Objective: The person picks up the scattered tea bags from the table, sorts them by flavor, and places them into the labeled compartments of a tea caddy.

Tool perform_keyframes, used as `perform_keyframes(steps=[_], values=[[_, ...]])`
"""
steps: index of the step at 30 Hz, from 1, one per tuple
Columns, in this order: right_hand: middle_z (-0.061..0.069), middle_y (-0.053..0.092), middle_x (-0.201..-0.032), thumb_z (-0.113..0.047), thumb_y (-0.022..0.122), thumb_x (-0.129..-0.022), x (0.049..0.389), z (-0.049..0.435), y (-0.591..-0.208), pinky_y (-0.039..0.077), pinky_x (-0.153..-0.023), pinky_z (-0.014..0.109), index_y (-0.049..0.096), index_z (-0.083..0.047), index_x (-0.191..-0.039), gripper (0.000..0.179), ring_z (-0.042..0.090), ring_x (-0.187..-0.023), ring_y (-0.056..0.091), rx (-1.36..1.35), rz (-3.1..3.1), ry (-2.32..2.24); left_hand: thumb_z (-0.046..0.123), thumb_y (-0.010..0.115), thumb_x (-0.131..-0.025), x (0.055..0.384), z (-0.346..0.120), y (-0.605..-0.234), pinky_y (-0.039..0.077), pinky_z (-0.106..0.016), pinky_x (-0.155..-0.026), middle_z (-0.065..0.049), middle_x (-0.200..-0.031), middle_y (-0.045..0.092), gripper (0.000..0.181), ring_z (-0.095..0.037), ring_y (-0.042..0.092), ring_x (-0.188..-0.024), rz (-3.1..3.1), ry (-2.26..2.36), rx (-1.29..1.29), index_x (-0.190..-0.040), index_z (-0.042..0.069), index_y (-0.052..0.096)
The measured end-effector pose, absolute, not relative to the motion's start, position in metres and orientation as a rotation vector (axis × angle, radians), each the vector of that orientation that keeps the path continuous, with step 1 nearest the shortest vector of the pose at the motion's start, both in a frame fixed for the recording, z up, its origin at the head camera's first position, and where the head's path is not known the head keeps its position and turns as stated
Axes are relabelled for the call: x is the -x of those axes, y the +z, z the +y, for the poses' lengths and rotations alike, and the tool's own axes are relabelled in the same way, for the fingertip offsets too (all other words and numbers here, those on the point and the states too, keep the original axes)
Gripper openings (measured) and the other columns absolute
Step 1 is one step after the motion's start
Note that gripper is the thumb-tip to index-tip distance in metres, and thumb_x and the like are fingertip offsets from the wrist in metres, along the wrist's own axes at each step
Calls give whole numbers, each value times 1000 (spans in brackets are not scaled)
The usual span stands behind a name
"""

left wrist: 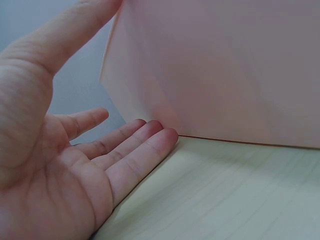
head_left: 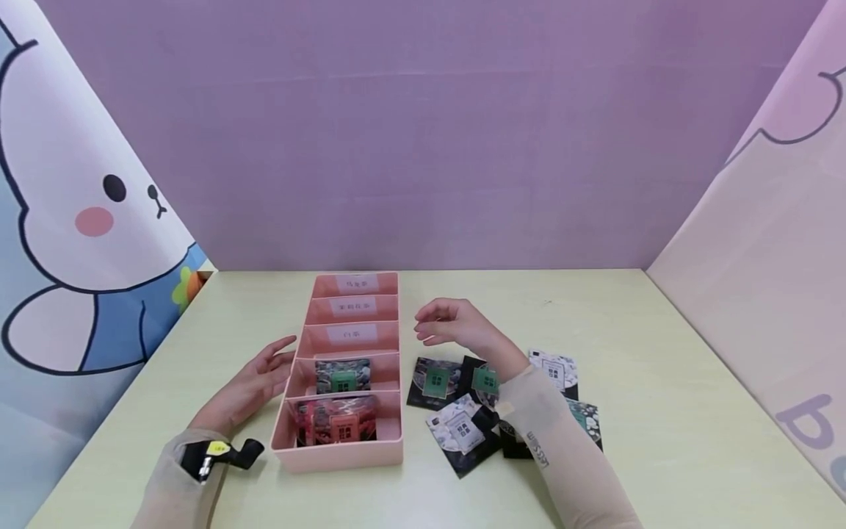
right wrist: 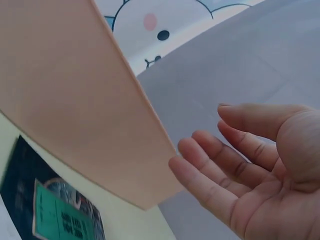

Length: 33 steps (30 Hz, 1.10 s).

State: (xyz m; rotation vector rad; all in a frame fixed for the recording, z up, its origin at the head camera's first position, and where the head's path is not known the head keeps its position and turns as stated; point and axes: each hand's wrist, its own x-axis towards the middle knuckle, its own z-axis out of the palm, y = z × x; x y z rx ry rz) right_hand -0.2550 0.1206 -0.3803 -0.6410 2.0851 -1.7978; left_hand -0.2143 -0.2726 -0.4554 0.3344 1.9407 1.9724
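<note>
A long pink divided box (head_left: 337, 460) stands on the table, with white labels on its rear dividers. Red tea packets (head_left: 344, 427) lie in its front compartment, and a green-labelled tea packet (head_left: 343, 376) is in the one behind. My left hand (head_left: 254, 383) lies palm up along the box's left side; in the left wrist view its fingertips (left wrist: 167, 137) meet the wall's foot. Raised to the right of the box, my right hand (head_left: 465, 327) holds nothing, its fingers loosely bent. Below it on the table is a dark packet with a green label (head_left: 436, 382).
Right of the box lie more packets: a white-and-black one (head_left: 465, 433), another green-labelled one (head_left: 485, 380), and others partly under my right forearm, including a white one (head_left: 558, 371) and a teal-patterned one (head_left: 584, 419). A purple backdrop (head_left: 429, 147) rises behind the table.
</note>
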Motion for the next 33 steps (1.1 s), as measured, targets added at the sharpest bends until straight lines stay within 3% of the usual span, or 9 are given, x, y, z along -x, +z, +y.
perform_keyframes(steps=[7,12,19,24,33], values=[[20,65,-99,-2,63,-95,263,124,-392,59,-80,44,59,13,-119,28,40,-95,67,557,2156,-1644,11,55,-102,212,-274,-453,49,-23,-95,-33,-156,15,75,0,56,-115,1956,1956,-308,-159,6,5],[10,66,-94,-6,65,-95,266,126,-399,60,-76,38,61,11,-119,30,30,-90,69,547,2272,-1488,5,55,-101,213,-273,-452,49,-25,-96,-33,-155,15,76,-1,57,-116,1920,1986,-324,-159,6,5],[7,70,-96,-10,67,-94,268,132,-407,55,-67,32,65,7,-113,26,22,-79,63,598,2378,-1306,2,55,-100,214,-272,-454,49,-26,-97,-30,-154,19,76,-3,57,-117,1905,2001,-335,-159,6,6],[4,69,-94,-15,69,-93,270,136,-413,52,-69,29,67,3,-111,25,15,-77,59,600,2425,-1191,6,55,-101,214,-272,-454,49,-25,-96,-32,-155,17,75,-2,57,-116,1919,1987,-316,-159,7,6],[2,69,-89,-14,72,-91,273,139,-417,53,-71,29,71,-1,-104,19,15,-75,59,542,2459,-1150,12,52,-104,213,-273,-454,48,-23,-96,-32,-155,16,72,0,56,-115,1952,1966,-308,-159,7,6]])
